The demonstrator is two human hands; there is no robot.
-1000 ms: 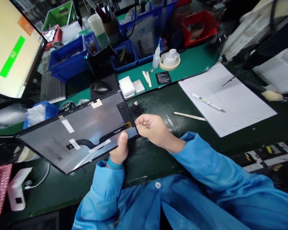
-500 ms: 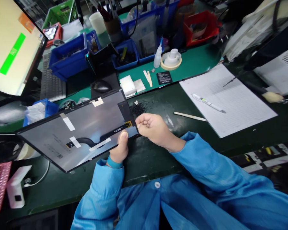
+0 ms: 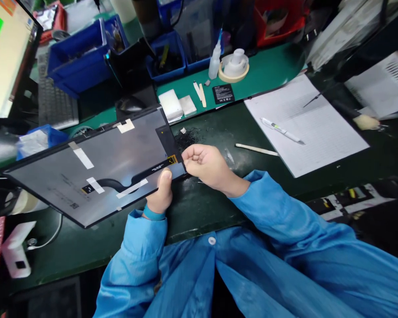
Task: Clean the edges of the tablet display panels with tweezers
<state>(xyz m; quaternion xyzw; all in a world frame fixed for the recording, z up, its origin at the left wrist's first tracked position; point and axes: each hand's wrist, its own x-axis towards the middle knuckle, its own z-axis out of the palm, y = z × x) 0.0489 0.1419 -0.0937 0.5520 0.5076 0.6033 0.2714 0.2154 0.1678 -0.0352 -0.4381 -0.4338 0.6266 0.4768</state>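
I hold a large grey display panel (image 3: pixel 96 163) face down above the dark workbench, tilted up to the left. Its back carries white tape strips and a black flex cable (image 3: pixel 142 174). My left hand (image 3: pixel 161 194) grips the panel's near edge, thumb pressed on top. My right hand (image 3: pixel 207 165) is curled closed at the panel's right corner, fingertips pinching by the yellow end of the flex cable. Both arms wear blue sleeves.
Lined paper (image 3: pixel 305 128) with a white pen (image 3: pixel 280 130) lies to the right, a thin stick (image 3: pixel 256 149) in front of it. Blue bins (image 3: pixel 76 62), a glue bottle (image 3: pixel 214 62), tape roll (image 3: pixel 234 70), keyboard (image 3: pixel 55 104) and monitor (image 3: pixel 3 62) stand behind. A white device (image 3: pixel 15 256) sits lower left.
The view has tipped and shifted, so everything sits higher and more to the left in the frame. Both hands keep the same grip on the panel.
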